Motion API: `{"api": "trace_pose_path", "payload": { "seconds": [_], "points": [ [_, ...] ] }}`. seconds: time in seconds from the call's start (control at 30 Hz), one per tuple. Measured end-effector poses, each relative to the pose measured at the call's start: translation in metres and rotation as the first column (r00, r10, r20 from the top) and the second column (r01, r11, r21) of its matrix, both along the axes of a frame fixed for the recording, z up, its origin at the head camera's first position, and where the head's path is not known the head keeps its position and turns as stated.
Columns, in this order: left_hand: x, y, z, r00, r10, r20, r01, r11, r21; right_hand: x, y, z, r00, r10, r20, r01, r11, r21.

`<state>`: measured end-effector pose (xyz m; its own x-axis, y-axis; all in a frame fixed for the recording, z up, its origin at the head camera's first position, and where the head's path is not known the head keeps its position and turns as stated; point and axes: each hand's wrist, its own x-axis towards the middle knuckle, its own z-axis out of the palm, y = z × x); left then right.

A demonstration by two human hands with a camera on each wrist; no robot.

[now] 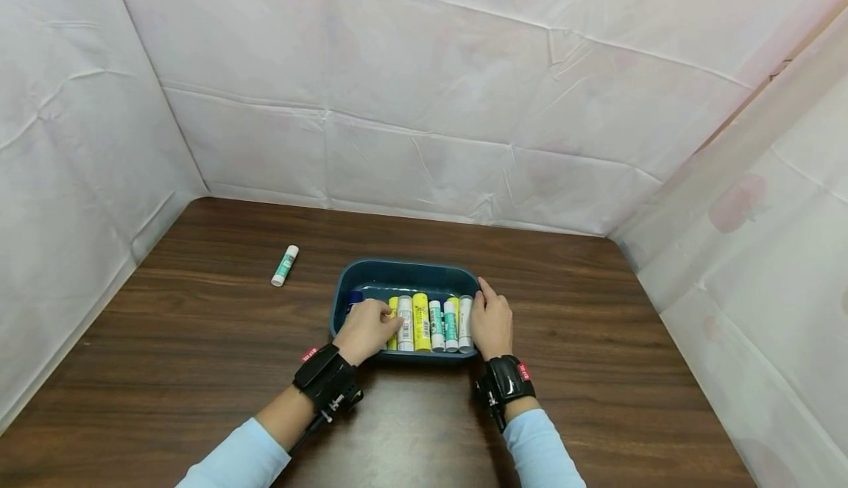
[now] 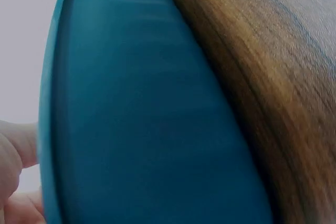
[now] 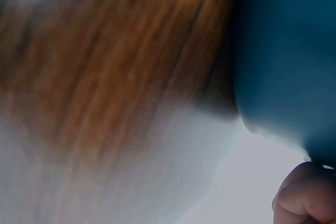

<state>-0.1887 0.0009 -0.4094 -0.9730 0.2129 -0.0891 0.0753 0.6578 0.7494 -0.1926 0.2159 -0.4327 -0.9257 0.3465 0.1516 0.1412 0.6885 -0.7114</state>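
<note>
A dark teal plastic bin (image 1: 411, 270) holds a row of glue sticks along its near side. Among them are a yellow glue stick (image 1: 421, 322), a white one (image 1: 405, 326) and a green-and-white one (image 1: 436, 326). My left hand (image 1: 367, 330) reaches over the near rim, thumb and fingers bent at the left part of the row; I cannot tell whether they pinch a stick. At the right end my right hand (image 1: 492, 324) grips the bin's rim, beside a white stick (image 1: 466, 322). In the right wrist view, curled fingers (image 3: 310, 195) lie at the bin's edge.
A single green-and-white glue stick (image 1: 285, 266) lies on the brown wooden table (image 1: 218, 341), left of the bin and farther back. Dark blue shows from an item (image 1: 355, 297) in the bin's left end. White cloth sheets (image 1: 411, 171) enclose the table's back and sides.
</note>
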Motion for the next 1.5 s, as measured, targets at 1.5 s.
{"api": "trace_pose_path", "payload": {
  "seconds": [1.5],
  "points": [
    [-0.09,-0.154,-0.033,0.921,0.338,-0.191,-0.364,0.923,-0.122,0.0,0.0,-0.003,1.0,0.006,-0.027,-0.005,0.999,0.036]
  ]
}}
